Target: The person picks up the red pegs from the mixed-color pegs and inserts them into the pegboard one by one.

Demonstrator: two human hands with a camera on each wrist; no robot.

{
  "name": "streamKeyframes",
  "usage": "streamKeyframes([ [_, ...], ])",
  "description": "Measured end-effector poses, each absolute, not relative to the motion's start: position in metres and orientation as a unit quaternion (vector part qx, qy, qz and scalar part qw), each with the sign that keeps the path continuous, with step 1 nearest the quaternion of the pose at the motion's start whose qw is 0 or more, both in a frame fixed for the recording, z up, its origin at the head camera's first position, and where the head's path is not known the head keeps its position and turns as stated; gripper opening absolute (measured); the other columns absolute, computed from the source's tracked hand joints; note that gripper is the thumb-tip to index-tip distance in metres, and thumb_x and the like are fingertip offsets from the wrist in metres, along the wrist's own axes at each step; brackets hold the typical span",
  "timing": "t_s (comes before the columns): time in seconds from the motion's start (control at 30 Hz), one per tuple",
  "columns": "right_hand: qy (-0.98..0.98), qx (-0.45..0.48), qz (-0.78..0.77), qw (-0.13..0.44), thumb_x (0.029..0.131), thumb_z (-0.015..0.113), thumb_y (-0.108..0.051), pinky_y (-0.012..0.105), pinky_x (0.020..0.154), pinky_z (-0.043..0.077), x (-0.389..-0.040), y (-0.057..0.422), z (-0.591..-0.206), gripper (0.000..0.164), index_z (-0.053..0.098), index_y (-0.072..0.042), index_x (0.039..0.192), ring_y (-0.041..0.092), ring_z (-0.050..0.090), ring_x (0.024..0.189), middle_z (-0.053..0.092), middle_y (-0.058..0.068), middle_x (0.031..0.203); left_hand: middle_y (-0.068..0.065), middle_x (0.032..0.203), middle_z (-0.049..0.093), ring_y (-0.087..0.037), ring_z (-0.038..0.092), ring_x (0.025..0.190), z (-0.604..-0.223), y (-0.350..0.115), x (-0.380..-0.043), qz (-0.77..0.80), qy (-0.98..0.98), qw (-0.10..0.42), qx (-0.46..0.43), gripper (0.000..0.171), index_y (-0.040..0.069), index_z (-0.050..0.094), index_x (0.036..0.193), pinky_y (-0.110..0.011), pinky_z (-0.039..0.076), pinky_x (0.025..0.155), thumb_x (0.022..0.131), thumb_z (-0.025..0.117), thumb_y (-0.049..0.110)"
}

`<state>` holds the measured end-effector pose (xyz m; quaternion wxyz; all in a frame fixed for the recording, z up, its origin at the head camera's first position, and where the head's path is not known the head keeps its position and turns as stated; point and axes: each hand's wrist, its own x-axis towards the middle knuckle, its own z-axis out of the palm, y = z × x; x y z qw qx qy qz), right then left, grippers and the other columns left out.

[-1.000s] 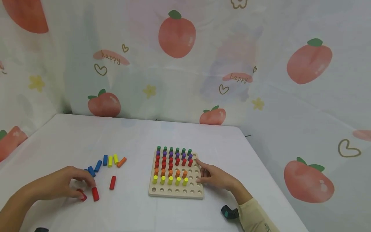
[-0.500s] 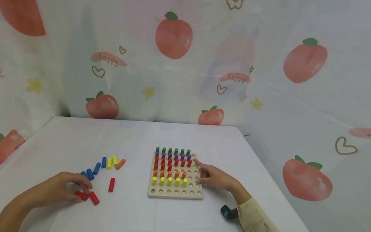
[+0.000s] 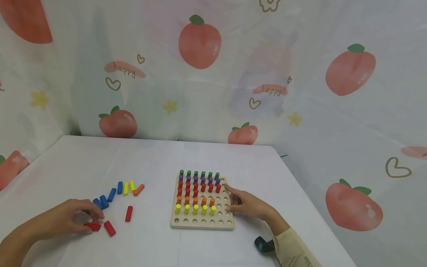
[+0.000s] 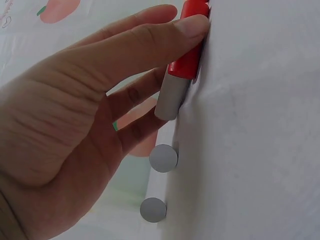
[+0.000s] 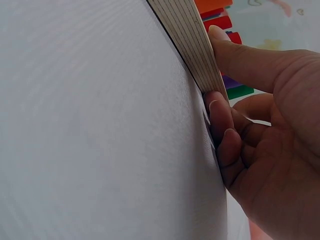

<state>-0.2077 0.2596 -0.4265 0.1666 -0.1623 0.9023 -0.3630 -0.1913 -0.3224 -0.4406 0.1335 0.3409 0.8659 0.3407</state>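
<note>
My left hand (image 3: 68, 218) is low over the left of the white table, its fingers bent around a red peg (image 3: 92, 226). The thumb presses on that peg (image 4: 192, 55) in the left wrist view. Close to the fingertips lies a second red peg (image 3: 109, 228), and a third red peg (image 3: 129, 214) is farther right. My right hand (image 3: 247, 204) grips the right edge of a wooden pegboard (image 3: 203, 224), with the thumb (image 5: 225, 47) on top and other fingers against the side. Green, purple, red, orange and yellow pegs stand in its rows; the front row of holes is bare.
Beyond the left hand lie several blue pegs (image 3: 104, 202), two yellow pegs (image 3: 125, 188) and an orange peg (image 3: 139, 190). A black device (image 3: 263, 244) is at the right wrist. Patterned cloth (image 3: 200, 92) hangs behind the table.
The left fingers have drawn back slightly from the second red peg, which now lies at more of a slant. The first red peg has turned flatter under the thumb. The right hand stays on the pegboard.
</note>
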Motion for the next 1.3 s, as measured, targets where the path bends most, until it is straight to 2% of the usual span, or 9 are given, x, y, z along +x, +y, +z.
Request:
streamKeyframes([
  [0.3,0.902,-0.169,-0.360,0.168,0.096,0.076,-0.032,0.030,0.068,0.042,-0.208,0.259,-0.426,0.083,0.031,-0.010,0.163,0.020,0.051,0.085,0.055,0.004,0.099,0.016,0.102,0.069,-0.005,0.063,0.094,-0.439,-0.320,-0.189,0.328,0.880,0.058,0.338,0.030,0.023,0.073,0.113,-0.020,0.053,0.081,0.086,0.086,0.025],
  [0.47,0.903,-0.170,-0.358,0.165,0.096,0.077,-0.032,0.030,0.069,0.042,-0.208,0.260,-0.426,0.083,0.032,-0.011,0.163,0.021,0.051,0.086,0.055,0.005,0.100,0.014,0.105,0.070,-0.006,0.062,0.094,-0.438,-0.319,-0.188,0.342,0.872,0.028,0.348,0.030,0.023,0.073,0.114,-0.021,0.054,0.078,0.086,0.086,0.021],
  [0.63,0.902,-0.168,-0.362,0.167,0.095,0.077,-0.032,0.030,0.068,0.042,-0.207,0.260,-0.426,0.084,0.032,-0.011,0.163,0.021,0.051,0.086,0.055,0.005,0.099,0.014,0.102,0.064,-0.006,0.059,0.090,-0.439,-0.316,-0.187,0.345,0.871,-0.015,0.349,0.030,0.022,0.076,0.116,-0.022,0.055,0.072,0.088,0.083,0.013],
  [0.8,0.898,-0.168,-0.370,0.169,0.095,0.078,-0.031,0.029,0.067,0.041,-0.207,0.259,-0.427,0.083,0.032,-0.011,0.163,0.021,0.051,0.084,0.055,0.005,0.099,0.014,0.102,0.061,-0.004,0.061,0.091,-0.440,-0.313,-0.188,0.337,0.879,-0.045,0.335,0.029,0.019,0.078,0.115,-0.019,0.056,0.074,0.088,0.082,0.009],
  [1.03,0.898,-0.164,-0.370,0.170,0.096,0.077,-0.031,0.028,0.066,0.041,-0.207,0.259,-0.426,0.083,0.032,-0.011,0.162,0.020,0.051,0.083,0.055,0.004,0.098,0.006,0.105,0.068,-0.005,0.066,0.092,-0.438,-0.310,-0.192,0.372,0.867,-0.013,0.332,0.030,0.014,0.071,0.115,-0.020,0.057,0.075,0.088,0.081,0.005],
  [1.2,0.899,-0.167,-0.365,0.171,0.096,0.077,-0.032,0.029,0.067,0.042,-0.207,0.258,-0.426,0.084,0.031,-0.009,0.162,0.020,0.051,0.084,0.055,0.004,0.098,0.004,0.106,0.072,-0.004,0.066,0.093,-0.432,-0.306,-0.195,0.377,0.867,-0.014,0.326,0.032,0.008,0.073,0.117,-0.020,0.057,0.074,0.087,0.083,0.006],
  [1.3,0.905,-0.168,-0.354,0.165,0.095,0.077,-0.032,0.030,0.067,0.042,-0.208,0.257,-0.426,0.084,0.032,-0.009,0.162,0.020,0.051,0.084,0.055,0.003,0.097,0.002,0.105,0.073,-0.006,0.067,0.093,-0.424,-0.300,-0.199,0.388,0.860,-0.011,0.330,0.030,0.009,0.074,0.115,-0.021,0.057,0.075,0.087,0.083,0.007],
])
